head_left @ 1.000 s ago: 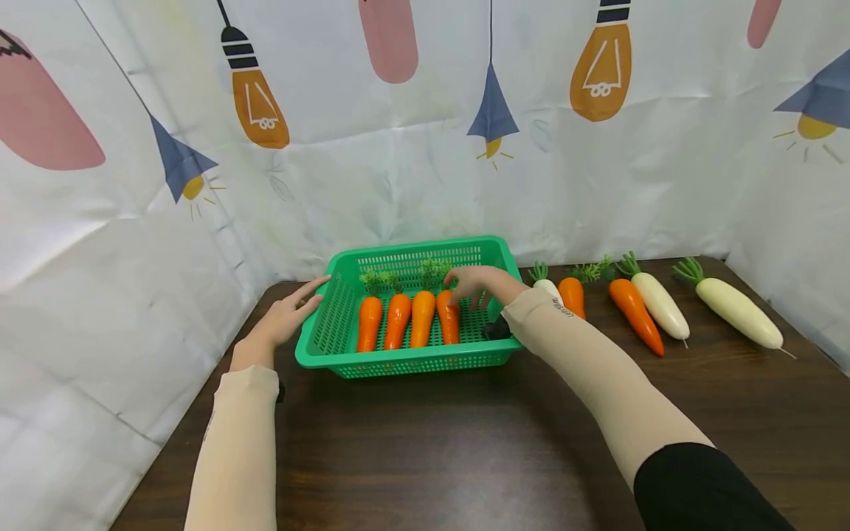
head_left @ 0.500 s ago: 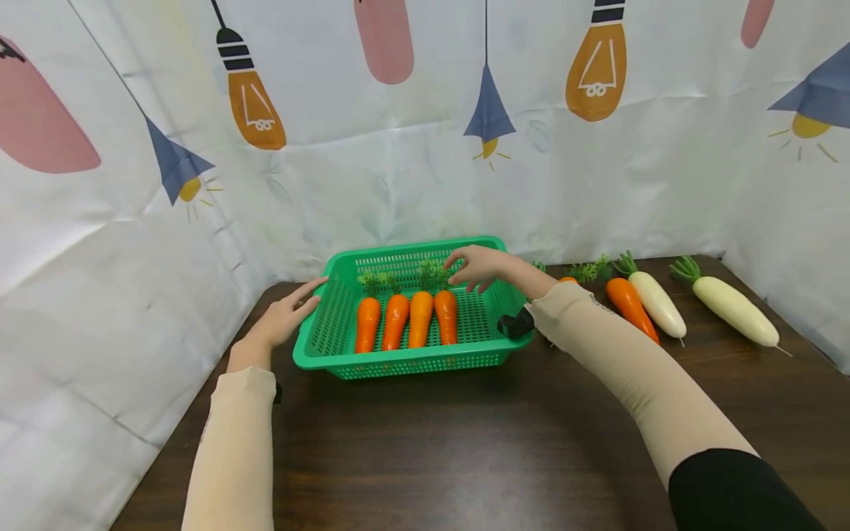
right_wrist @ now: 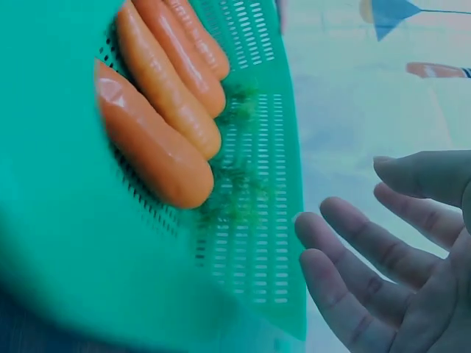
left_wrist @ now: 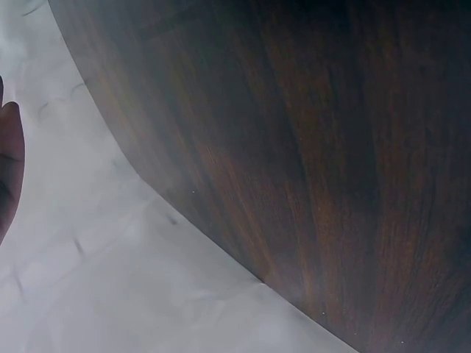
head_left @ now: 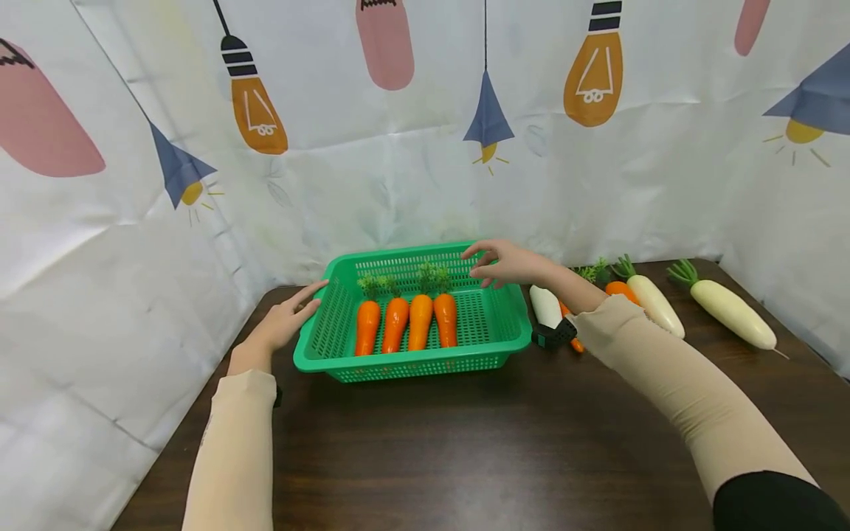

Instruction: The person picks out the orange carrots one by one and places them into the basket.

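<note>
A green plastic basket stands at the back of the table in the head view. Several orange carrots with leafy green tops lie side by side in it, tips toward the front. My left hand rests its extended fingers along the basket's left rim. Over the back right part of the basket hovers my right hand, its fingers loosely bent and spread, holding nothing. The right wrist view shows those fingers apart, beside the basket wall. Only a sliver of the left hand enters the left wrist view.
Right of the basket lie a white radish and carrots partly hidden by the right arm. Farther right are another white radish and a third radish. A printed curtain hangs behind the brown table.
My right hand has drawn away from the rightmost carrot, moving up and right toward the basket's right end. That carrot stays in the basket. The left hand keeps its place.
</note>
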